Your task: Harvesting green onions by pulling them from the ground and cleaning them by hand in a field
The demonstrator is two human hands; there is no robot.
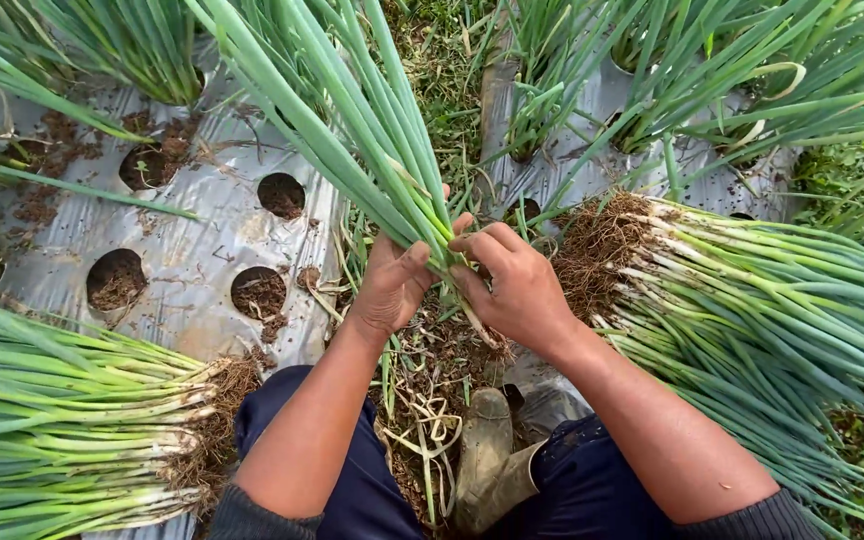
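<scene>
Both hands close on one clump of green onions point(372, 130): left hand point(392, 285) wraps the stalks, right hand point(512, 285) pinches at the base; leaves run up and away to the upper left.

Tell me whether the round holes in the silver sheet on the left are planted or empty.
Empty: the holes in the silver sheet show only bare soil, no stalks.

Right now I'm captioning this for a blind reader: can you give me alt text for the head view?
Both hands, left hand and right hand, grip a bunch of green onions near its base, leaves pointing away. Piles of pulled onions lie at the left and at the right, roots inward, on silver plastic mulch with round planting holes.
</scene>
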